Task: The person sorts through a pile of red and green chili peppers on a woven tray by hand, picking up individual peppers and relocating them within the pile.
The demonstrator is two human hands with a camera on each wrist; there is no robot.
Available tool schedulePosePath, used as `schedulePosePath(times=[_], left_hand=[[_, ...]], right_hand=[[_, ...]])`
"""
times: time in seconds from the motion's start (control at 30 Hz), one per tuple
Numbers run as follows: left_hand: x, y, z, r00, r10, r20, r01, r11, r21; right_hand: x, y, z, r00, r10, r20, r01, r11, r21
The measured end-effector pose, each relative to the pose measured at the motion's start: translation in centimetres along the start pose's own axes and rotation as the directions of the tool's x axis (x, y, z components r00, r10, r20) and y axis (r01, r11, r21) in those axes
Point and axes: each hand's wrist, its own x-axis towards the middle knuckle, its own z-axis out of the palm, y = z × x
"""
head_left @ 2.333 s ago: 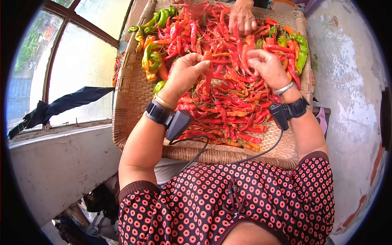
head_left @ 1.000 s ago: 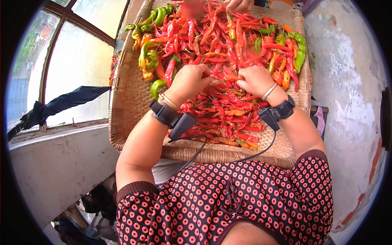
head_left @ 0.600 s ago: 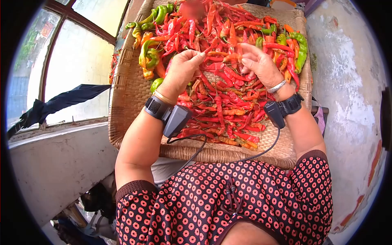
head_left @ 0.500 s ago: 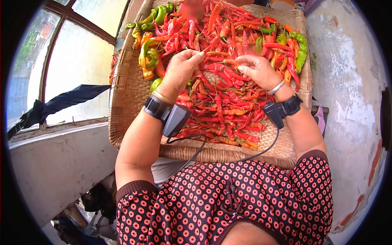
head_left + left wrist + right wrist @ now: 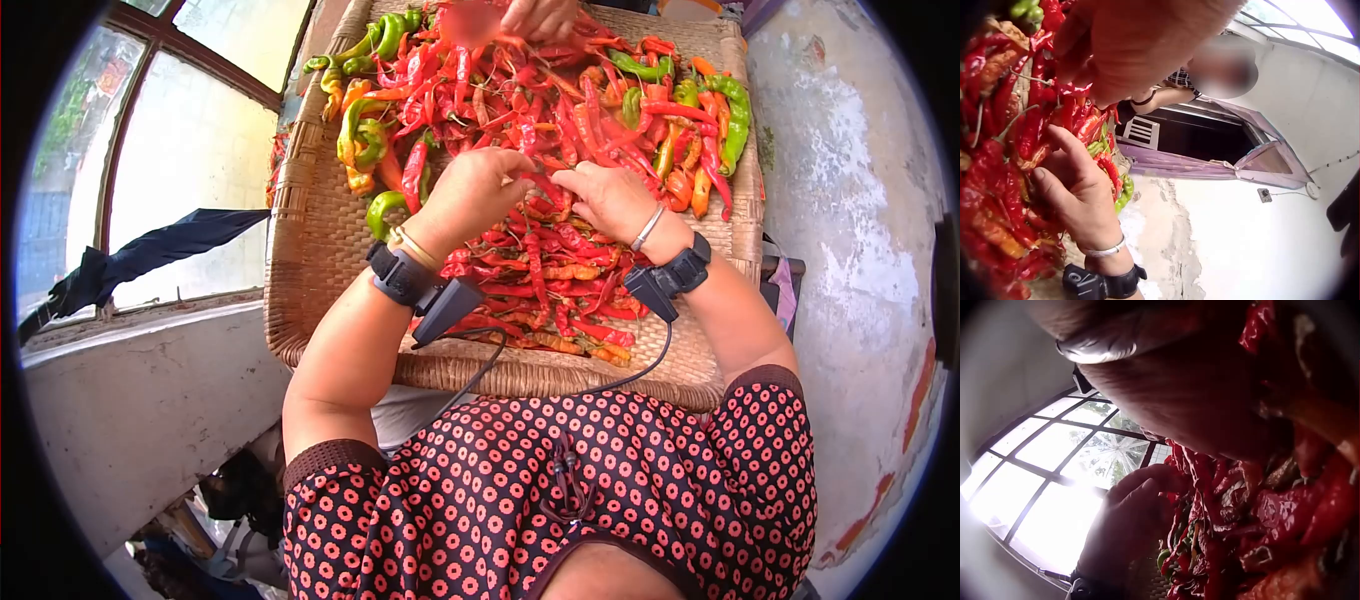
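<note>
Fingers on your left hand [image 5: 470, 195] are bent at the pile, can't tell if they've got anything; your right hand [image 5: 615, 203] has thumb and index loosely curved apart among the chillies. Those skinny, glossy, wrinkly red chillies [image 5: 570, 240] run from 12 to 6 o'clock in your woven basket [image 5: 305, 290], with smoother, curly green peppers [image 5: 738, 130] around 2 and 10.

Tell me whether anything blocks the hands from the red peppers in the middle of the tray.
Nothing visible does. The left hand and right hand are right at the red peppers. Another person's hand is at the far side of the tray, not in between.
</note>
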Motion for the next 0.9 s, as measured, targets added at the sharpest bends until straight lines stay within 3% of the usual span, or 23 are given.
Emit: schedulePosePath(times=[0.07,0.17,0.23,0.3,0.33,0.37,0.4,0.47,0.5,0.6,0.63,0.7,0.73,0.83,0.9], left_hand=[[-0.3,0.5,0.2,0.987,0.085,0.138,-0.094,0.994,0.056],[-0.8,-1.0,1.3,0.969,0.178,0.174,-0.205,0.966,0.156],[-0.9,-0.7,0.9,0.973,0.119,0.200,-0.159,0.968,0.194],[-0.8,0.2,0.4,0.998,-0.046,0.036,0.032,0.950,0.309],[-0.7,0.6,0.1,0.996,-0.089,-0.001,0.084,0.937,0.339],[-0.6,0.6,-0.1,0.996,-0.089,0.000,0.084,0.937,0.339],[-0.5,0.4,-0.4,0.993,-0.112,0.049,0.086,0.927,0.364],[-0.5,0.5,-0.5,0.987,-0.138,0.085,0.091,0.906,0.414],[-0.7,0.6,-0.5,0.987,-0.141,0.083,0.094,0.906,0.414],[-1.2,0.9,0.1,0.951,0.025,0.307,-0.143,0.918,0.370],[-1.4,1.1,0.2,0.951,0.024,0.308,-0.143,0.918,0.369],[-1.5,1.7,0.5,0.886,0.038,0.463,-0.213,0.919,0.332],[-1.5,1.8,0.6,0.879,0.019,0.476,-0.193,0.928,0.319],[-1.6,1.6,0.9,0.879,0.026,0.476,-0.205,0.922,0.328],[-1.5,1.4,0.9,0.878,0.022,0.479,-0.211,0.915,0.344]], right_hand=[[0.0,-0.2,0.3,0.999,0.016,0.045,-0.012,0.996,-0.083],[0.1,0.0,0.6,0.997,-0.008,0.073,0.015,0.995,-0.100],[0.3,-0.8,-0.3,0.997,-0.064,0.040,0.064,0.998,-0.004],[0.5,-1.4,-0.5,0.993,-0.114,0.003,0.114,0.989,0.090],[0.6,-1.6,-0.4,0.980,-0.174,-0.101,0.185,0.976,0.112],[0.7,-1.7,-0.3,0.952,-0.227,-0.205,0.256,0.958,0.127],[0.7,-1.4,-0.4,0.952,-0.227,-0.205,0.255,0.958,0.127],[0.5,-0.6,-0.8,0.988,-0.141,-0.068,0.150,0.977,0.152],[0.4,-0.5,-1.2,0.987,-0.144,-0.066,0.153,0.976,0.153],[0.0,-0.5,-2.5,0.993,-0.061,0.106,0.055,0.997,0.063],[-0.1,-0.9,-2.6,0.992,-0.060,0.107,0.054,0.997,0.064],[-0.3,-2.4,-2.9,0.939,-0.078,0.334,0.066,0.997,0.046],[-0.1,-3.3,-3.3,0.889,-0.052,0.455,0.041,0.999,0.035],[-1.0,-4.6,-2.1,0.892,-0.128,0.433,0.160,0.986,-0.039],[-1.3,-4.6,-1.0,0.910,-0.116,0.397,0.160,0.984,-0.079]])
